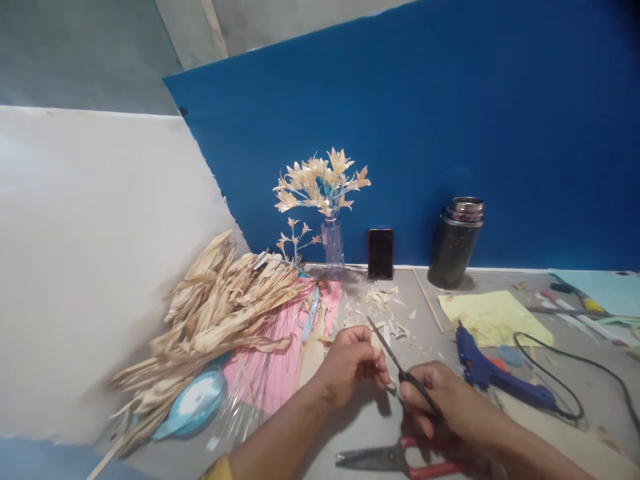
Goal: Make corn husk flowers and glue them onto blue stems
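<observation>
My left hand [350, 363] is closed in a pinch on a small pale piece of dried husk [376, 342]. My right hand [443, 400] grips small black-handled scissors [395, 360], whose blades point up and left and meet the husk piece. Both hands hover over the grey table [350, 427] near its front edge. Husk scraps [383, 300] lie scattered just beyond them.
A heap of dried corn husks [215, 313] lies left on pink paper [280, 360], by a blue ribbon roll [193, 403]. Red-handled scissors [395, 460] lie in front. A blue glue gun [495, 377], yellow paper [493, 317], dark flask [455, 243], phone [381, 253] and husk-flower vase [333, 247] stand behind.
</observation>
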Motion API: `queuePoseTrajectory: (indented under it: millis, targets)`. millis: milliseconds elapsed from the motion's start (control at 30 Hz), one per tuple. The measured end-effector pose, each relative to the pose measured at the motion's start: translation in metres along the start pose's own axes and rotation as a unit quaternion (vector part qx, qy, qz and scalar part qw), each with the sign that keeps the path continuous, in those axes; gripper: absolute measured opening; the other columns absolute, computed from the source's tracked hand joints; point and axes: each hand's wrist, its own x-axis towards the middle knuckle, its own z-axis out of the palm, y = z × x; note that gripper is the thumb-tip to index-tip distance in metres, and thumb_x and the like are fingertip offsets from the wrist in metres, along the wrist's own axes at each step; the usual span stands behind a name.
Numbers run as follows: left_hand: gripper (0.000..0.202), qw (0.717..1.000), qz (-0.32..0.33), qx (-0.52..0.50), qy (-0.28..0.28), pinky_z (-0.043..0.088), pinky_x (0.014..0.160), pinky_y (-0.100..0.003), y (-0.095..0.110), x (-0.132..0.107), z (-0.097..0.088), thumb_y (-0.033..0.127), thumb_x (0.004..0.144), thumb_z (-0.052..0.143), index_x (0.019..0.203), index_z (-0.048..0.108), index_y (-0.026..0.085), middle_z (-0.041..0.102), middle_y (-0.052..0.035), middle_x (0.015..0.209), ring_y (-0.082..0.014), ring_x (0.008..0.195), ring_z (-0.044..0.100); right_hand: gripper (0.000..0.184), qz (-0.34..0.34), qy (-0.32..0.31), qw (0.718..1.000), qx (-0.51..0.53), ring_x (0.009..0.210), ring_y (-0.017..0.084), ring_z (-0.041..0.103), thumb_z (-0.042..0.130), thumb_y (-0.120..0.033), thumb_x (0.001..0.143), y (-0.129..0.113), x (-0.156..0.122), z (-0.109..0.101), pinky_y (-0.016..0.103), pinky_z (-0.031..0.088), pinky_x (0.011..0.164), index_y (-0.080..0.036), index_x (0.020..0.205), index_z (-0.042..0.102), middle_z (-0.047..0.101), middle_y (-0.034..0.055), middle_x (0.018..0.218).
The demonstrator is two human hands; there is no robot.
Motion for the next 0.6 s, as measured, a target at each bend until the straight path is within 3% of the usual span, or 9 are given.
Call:
queuePoseTrajectory:
  millis: [133,233,367,467,600]
  targets:
    - [0.017,1.000,0.004,0.004,-0.006,0.036,0.038,-0.018,-0.003,0.000,-0.001,0.017,0.060,0.062,0.070,0.048,0.020,0.051,0.0060,0.046,-0.0092,0.035,0.050,0.038,-0.059,0.086,0.993,0.049,0.052,0.011,0.053,0.076,-0.052,0.072,-0.015,-0.002,-0.001,0.023,0.042,0.052,-0.018,0.072,0.059,0.058,-0.0028,0.060]
    - [0.015,0.999,0.000,0.044,-0.003,0.027,0.036,-0.017,-0.006,-0.002,0.001,0.017,0.060,0.062,0.069,0.051,0.020,0.046,0.0080,0.041,-0.0068,0.032,0.042,0.035,-0.097,0.163,0.980,0.063,0.062,0.013,0.054,0.081,-0.042,0.067,-0.024,-0.006,-0.004,0.024,0.043,0.059,-0.017,0.085,0.063,0.062,-0.0015,0.072]
    - [0.016,0.993,-0.031,0.113,-0.012,0.020,0.036,-0.018,-0.008,-0.007,0.006,0.018,0.061,0.069,0.065,0.053,0.019,0.045,0.0074,0.040,-0.0053,0.032,0.037,0.035,-0.123,0.170,0.977,0.040,0.062,0.013,0.050,0.081,-0.038,0.065,-0.026,-0.009,-0.004,0.025,0.040,0.058,-0.018,0.088,0.063,0.062,-0.0007,0.075]
    - [0.017,0.994,-0.043,0.092,-0.034,0.021,0.037,-0.018,-0.007,-0.008,0.008,0.020,0.063,0.070,0.067,0.054,0.019,0.046,0.0067,0.040,-0.0063,0.032,0.039,0.032,-0.120,0.215,0.969,0.024,0.056,0.011,0.043,0.079,-0.039,0.065,-0.025,-0.009,-0.001,0.025,0.036,0.053,-0.019,0.081,0.061,0.054,-0.0040,0.065]
    - [0.020,0.999,-0.023,0.016,-0.021,0.034,0.045,-0.021,-0.007,-0.006,0.008,0.026,0.065,0.073,0.075,0.058,0.018,0.054,0.0041,0.048,-0.0094,0.040,0.049,0.033,-0.143,0.296,0.943,0.048,0.061,0.014,0.050,0.078,-0.043,0.063,-0.030,-0.009,0.000,0.027,0.043,0.058,-0.020,0.079,0.061,0.056,-0.0022,0.068]
